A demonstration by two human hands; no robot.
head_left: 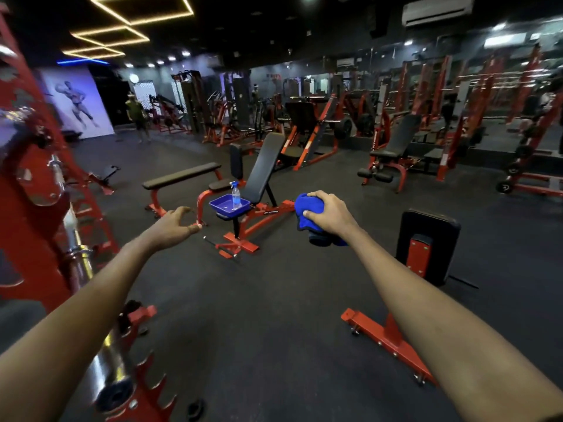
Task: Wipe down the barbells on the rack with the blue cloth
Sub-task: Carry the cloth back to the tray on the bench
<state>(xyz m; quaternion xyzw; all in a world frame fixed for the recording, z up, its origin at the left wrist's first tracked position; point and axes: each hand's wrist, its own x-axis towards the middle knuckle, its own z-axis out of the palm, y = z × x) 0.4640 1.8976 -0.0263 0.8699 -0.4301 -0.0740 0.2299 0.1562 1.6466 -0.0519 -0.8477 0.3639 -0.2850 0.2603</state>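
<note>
Bare floor (259,300) this side of incline bench (263,166) = free passage. Left of bench: red rack (33,214) w/ barbells (77,251) blocks. Right: black pad (426,222), red base frame (390,339).

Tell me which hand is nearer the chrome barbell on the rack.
Left. The left hand, empty, is just right of the barbell; the right hand, gripping the blue cloth, is farther right.
</note>
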